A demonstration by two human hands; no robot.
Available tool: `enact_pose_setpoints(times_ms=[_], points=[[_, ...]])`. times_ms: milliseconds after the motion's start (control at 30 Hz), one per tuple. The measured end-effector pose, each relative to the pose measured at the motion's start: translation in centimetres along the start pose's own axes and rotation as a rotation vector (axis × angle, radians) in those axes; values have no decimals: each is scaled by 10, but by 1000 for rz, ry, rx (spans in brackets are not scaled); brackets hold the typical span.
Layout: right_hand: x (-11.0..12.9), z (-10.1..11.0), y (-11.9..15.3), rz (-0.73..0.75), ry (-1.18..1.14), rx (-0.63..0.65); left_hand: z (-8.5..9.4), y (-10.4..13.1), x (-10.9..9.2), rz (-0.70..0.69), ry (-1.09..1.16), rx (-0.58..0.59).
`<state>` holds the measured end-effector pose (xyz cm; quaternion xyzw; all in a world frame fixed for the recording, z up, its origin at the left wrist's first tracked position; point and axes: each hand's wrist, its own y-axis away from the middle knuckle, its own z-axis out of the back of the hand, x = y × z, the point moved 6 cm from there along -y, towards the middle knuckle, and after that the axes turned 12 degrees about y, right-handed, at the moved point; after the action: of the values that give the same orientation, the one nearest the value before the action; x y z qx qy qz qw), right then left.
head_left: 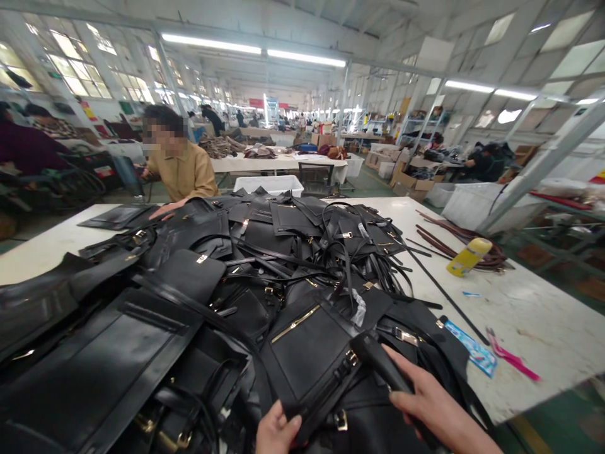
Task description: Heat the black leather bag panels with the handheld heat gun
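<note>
A large heap of black leather bags [302, 347] with straps and gold buckles covers the table. At the bottom centre, my left hand [278, 429] is closed, its thumb and fingers pinching a black strap [326, 403] beside a gold-zippered bag. To its right, my right hand [425, 397] is wrapped round a black handle-shaped tool [385, 362], whose head lies over the bags near a gold buckle [351, 358]. The far end of the tool is partly hidden by my right hand.
On the white table [534, 315] at right are a yellow bottle [469, 257], brown straps [439, 236], a blue packet [471, 348] and a pink tool [517, 364]. Across the heap, a person in a tan jacket [182, 170] reaches onto the bags. Behind stands a white bin [269, 184].
</note>
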<state>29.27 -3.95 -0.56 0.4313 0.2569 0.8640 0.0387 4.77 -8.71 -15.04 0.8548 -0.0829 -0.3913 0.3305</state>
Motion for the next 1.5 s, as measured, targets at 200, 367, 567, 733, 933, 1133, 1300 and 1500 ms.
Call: enact_pose_setpoints(times_ms=[200,367,567,733,933,1133,1300,1500], points=[[9,6,-28,34,-9,-139,1,4,14,-26,-17,28],[26,20,2,90,-13,-108,0,11,13,38,-33,-6],[32,-11,44,89,-64,400,-7,15,6,80,-7,-12],[44,-45,39,249,-67,498,-15,25,4,103,65,15],[45,-52,15,130,-132,384,-28,44,3,113,130,96],[52,-38,37,216,-106,475,-25,41,4,91,132,107],[53,-48,41,209,-220,522,-17,31,19,57,140,118],[38,-52,15,137,-269,478,-17,33,33,128,162,126]])
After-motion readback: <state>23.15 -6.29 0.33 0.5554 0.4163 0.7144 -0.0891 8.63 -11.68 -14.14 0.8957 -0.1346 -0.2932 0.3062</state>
